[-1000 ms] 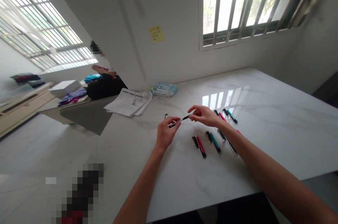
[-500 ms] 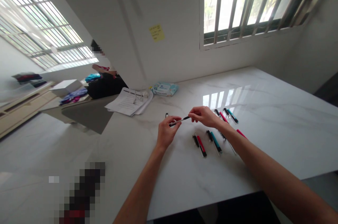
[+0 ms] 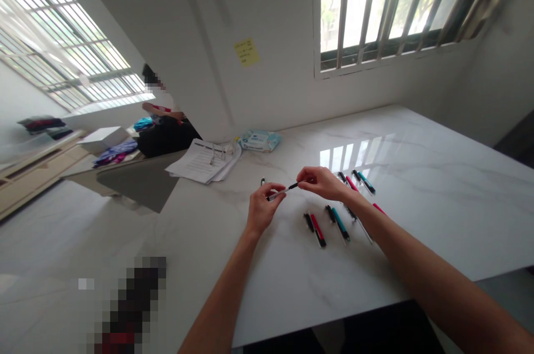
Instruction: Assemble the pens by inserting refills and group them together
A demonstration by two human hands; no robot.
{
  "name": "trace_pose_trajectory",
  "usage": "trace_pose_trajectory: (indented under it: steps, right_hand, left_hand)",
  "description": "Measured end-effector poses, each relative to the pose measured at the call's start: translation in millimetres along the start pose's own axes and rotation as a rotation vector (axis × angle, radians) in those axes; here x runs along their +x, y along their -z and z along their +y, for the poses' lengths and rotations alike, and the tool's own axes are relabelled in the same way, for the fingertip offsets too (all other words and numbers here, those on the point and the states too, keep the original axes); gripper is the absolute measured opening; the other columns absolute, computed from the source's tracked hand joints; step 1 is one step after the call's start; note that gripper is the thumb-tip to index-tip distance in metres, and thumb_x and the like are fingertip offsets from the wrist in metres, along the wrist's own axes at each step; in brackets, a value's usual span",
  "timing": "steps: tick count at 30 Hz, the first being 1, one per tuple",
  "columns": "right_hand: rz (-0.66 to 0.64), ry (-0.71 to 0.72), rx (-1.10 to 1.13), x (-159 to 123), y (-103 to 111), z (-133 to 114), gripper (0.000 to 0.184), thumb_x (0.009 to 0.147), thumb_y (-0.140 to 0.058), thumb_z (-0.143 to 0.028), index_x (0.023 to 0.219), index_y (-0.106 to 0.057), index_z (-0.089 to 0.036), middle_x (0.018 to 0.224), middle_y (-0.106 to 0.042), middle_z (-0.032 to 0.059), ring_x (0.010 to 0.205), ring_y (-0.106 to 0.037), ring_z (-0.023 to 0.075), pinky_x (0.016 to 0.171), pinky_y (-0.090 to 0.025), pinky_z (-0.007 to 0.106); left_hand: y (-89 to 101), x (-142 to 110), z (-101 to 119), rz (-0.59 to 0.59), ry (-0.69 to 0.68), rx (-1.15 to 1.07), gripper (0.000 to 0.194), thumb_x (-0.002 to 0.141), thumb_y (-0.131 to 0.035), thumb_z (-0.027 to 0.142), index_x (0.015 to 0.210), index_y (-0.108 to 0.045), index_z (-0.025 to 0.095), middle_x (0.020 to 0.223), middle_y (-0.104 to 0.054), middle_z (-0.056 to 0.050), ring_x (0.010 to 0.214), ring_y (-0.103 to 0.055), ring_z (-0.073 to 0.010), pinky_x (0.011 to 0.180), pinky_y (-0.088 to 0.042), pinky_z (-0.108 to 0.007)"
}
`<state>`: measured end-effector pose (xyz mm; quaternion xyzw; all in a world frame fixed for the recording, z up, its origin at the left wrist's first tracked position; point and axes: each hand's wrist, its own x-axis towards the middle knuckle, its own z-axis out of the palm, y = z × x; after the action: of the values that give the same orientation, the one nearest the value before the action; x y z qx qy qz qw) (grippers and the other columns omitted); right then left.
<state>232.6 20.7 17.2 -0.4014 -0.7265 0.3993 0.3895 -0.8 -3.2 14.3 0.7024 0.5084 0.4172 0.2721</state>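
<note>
Our left hand (image 3: pixel 262 210) and right hand (image 3: pixel 321 182) pinch a black-and-white pen (image 3: pixel 293 185) near opposite ends between the fingers, probably for steadiness. It's nearer us than the packet (image 3: pixel 261 141); nearer still, pen parts (image 3: pixel 340 224) lie grouped on the tabletop (image 3: pixel 279 282), seemingly to keep sets separate.

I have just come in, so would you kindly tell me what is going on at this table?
A person is holding a slim black-and-white pen piece between both hands: the left hand grips one end and the right hand pinches the other. Red, teal and black pen parts lie in small groups nearby on the white table. Farther back lie printed papers and a light-blue packet.
</note>
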Motion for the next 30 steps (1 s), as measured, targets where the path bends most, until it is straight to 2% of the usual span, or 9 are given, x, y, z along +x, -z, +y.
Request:
trace_pose_trajectory:
  steps: [3,7,9,11,16,19,23,27,30]
  right_hand:
    - [0.012,-0.065,-0.059,0.7,-0.4,1.7,0.032,0.093,-0.061,-0.047,0.087,-0.071,-0.018,0.072,-0.073,0.0041,0.064,-0.063,0.0151,0.062,-0.046,0.026]
    - [-0.004,-0.013,-0.004,1.4,0.1,3.8,0.031,0.09,-0.067,-0.046,0.105,-0.069,-0.019,0.085,-0.076,0.0044,0.073,-0.066,0.0159,0.066,-0.048,0.026]
    - [-0.011,0.002,-0.025,1.6,0.1,4.1,0.028,0.09,-0.066,-0.045,0.098,-0.071,-0.019,0.086,-0.076,0.0051,0.075,-0.066,0.0159,0.068,-0.048,0.026]
    - [-0.001,-0.023,-0.088,1.6,-0.3,3.8,0.033,0.095,-0.059,-0.047,0.086,-0.071,-0.018,0.076,-0.073,0.0047,0.069,-0.063,0.0152,0.066,-0.047,0.027]
    - [-0.004,0.01,-0.063,0.9,-1.1,2.6,0.031,0.091,-0.066,-0.047,0.105,-0.069,-0.019,0.083,-0.074,0.0036,0.072,-0.064,0.0154,0.066,-0.046,0.026]
    - [0.0,-0.011,-0.143,0.4,-1.8,2.4,0.035,0.096,-0.057,-0.048,0.085,-0.071,-0.018,0.072,-0.07,0.0028,0.065,-0.06,0.0144,0.063,-0.044,0.026]
    - [0.022,0.015,-0.123,0.0,-5.3,2.9,0.03,0.09,-0.066,-0.048,0.102,-0.071,-0.021,0.089,-0.075,0.0038,0.074,-0.064,0.0152,0.067,-0.047,0.025]
    - [0.037,0.005,-0.155,0.2,-8.0,4.4,0.029,0.093,-0.064,-0.047,0.086,-0.072,-0.02,0.077,-0.073,0.0026,0.069,-0.063,0.0151,0.067,-0.046,0.026]
    - [0.038,0.04,-0.129,0.8,-7.5,5.9,0.026,0.089,-0.069,-0.047,0.094,-0.073,-0.021,0.086,-0.076,0.0035,0.076,-0.065,0.016,0.069,-0.047,0.026]
  left_hand:
    - [-0.1,0.3,-1.3,-0.002,0.02,-0.048,0.018,0.08,-0.075,0.031,0.095,-0.078,0.021,0.099,-0.078,-0.005,0.083,-0.072,-0.0185,0.08,-0.057,-0.031]
    - [0.1,0.9,-1.8,-0.008,0.045,-0.077,0.021,0.078,-0.077,0.032,0.095,-0.079,0.02,0.1,-0.078,-0.007,0.081,-0.072,-0.0187,0.075,-0.057,-0.03]
    - [0.1,1.0,-2.0,-0.004,0.045,-0.07,0.021,0.078,-0.078,0.033,0.095,-0.08,0.02,0.098,-0.078,-0.007,0.08,-0.072,-0.0189,0.074,-0.057,-0.03]
    - [-0.1,0.9,-2.2,-0.004,0.035,-0.064,0.021,0.078,-0.078,0.034,0.095,-0.08,0.021,0.098,-0.078,-0.007,0.08,-0.072,-0.0191,0.075,-0.057,-0.03]
    - [-1.4,0.1,-3.4,-0.014,0.047,-0.072,0.023,0.079,-0.078,0.036,0.096,-0.08,0.021,0.096,-0.079,-0.007,0.077,-0.072,-0.0192,0.07,-0.056,-0.03]
    - [-1.9,-0.1,-4.1,-0.023,0.035,-0.062,0.023,0.079,-0.078,0.037,0.096,-0.08,0.021,0.097,-0.079,-0.007,0.078,-0.072,-0.0189,0.071,-0.056,-0.029]
    - [-2.2,0.3,-4.1,-0.021,0.026,-0.052,0.025,0.079,-0.078,0.04,0.096,-0.08,0.021,0.096,-0.079,-0.008,0.076,-0.071,-0.0188,0.069,-0.057,-0.03]
    - [-2.4,0.8,-2.0,-0.016,0.024,-0.054,0.025,0.078,-0.078,0.039,0.094,-0.079,0.02,0.095,-0.079,-0.008,0.075,-0.071,-0.0188,0.069,-0.057,-0.029]
    - [-2.5,0.8,-0.1,-0.011,0.019,-0.043,0.024,0.079,-0.077,0.039,0.095,-0.079,0.02,0.097,-0.079,-0.007,0.077,-0.071,-0.0186,0.071,-0.057,-0.03]
